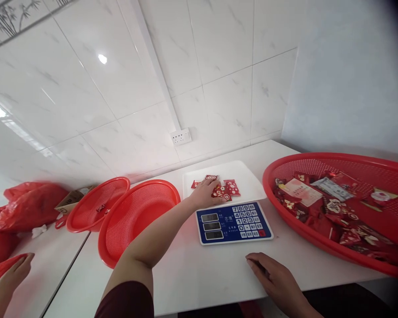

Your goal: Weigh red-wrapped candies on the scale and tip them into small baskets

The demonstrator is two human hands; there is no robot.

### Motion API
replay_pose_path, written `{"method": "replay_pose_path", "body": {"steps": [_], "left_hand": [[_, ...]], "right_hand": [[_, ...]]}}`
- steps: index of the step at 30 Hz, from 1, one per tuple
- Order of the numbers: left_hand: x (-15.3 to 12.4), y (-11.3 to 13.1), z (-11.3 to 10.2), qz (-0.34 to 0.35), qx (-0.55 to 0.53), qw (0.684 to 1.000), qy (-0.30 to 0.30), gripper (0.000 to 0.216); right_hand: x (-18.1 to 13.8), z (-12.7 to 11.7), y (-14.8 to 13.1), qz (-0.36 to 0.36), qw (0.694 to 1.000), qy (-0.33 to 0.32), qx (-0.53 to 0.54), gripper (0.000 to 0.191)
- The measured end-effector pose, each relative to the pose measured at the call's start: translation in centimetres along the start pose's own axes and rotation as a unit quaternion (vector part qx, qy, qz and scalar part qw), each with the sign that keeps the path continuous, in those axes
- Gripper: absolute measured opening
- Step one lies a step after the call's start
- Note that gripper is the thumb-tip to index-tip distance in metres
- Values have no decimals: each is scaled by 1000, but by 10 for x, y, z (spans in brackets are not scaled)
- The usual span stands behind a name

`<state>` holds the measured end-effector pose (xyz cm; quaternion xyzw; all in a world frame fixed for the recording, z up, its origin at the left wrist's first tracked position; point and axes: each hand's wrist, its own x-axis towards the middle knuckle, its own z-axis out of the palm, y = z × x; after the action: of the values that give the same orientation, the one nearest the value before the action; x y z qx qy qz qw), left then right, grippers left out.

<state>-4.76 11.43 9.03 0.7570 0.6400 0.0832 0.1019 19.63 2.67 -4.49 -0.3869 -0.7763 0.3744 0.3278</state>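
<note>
On the white pan (248,185) of a digital scale lies a small pile of red printed snack packets (231,187). My left hand (206,194) reaches over them, its fingers and thumb around the packets nearest it; the palm side is hidden. The scale's blue keypad panel (234,223) faces me, its display digits too faint to read. In front of the scale, my right hand (278,278) rests near the table's front edge, fingers loosely curled together, with nothing visible in them.
A large red basket (318,157) of mixed wrapped snacks stands at right. Left of the scale are a red basket (139,221) and another (99,203) with a few packets. Red bags (33,205) and a cardboard box (73,198) lie beyond. Another person's hand (15,274) grips red plastic.
</note>
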Motion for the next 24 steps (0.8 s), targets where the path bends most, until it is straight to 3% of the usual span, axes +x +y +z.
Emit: {"method": "replay_pose_path", "body": {"steps": [5, 9, 14, 18, 24], "left_hand": [[6, -2, -2, -10, -8, 1000, -4, 79], [8, 1, -6, -15, -19, 1000, 5, 64], [7, 5, -17, -68, -42, 994, 68, 35], [0, 1, -30, -98, -53, 988, 111, 24], [-14, -3, -34, -110, -65, 991, 50, 42]], "right_hand": [[1, -2, 1, 0, 1000, -10, 3, 27], [0, -2, 2, -4, 1000, -11, -1, 27], [-1, 1, -1, -4, 1000, 16, -7, 29], [-1, 1, 1, 1, 1000, 0, -3, 28], [1, -2, 9, -6, 999, -48, -9, 26]]}}
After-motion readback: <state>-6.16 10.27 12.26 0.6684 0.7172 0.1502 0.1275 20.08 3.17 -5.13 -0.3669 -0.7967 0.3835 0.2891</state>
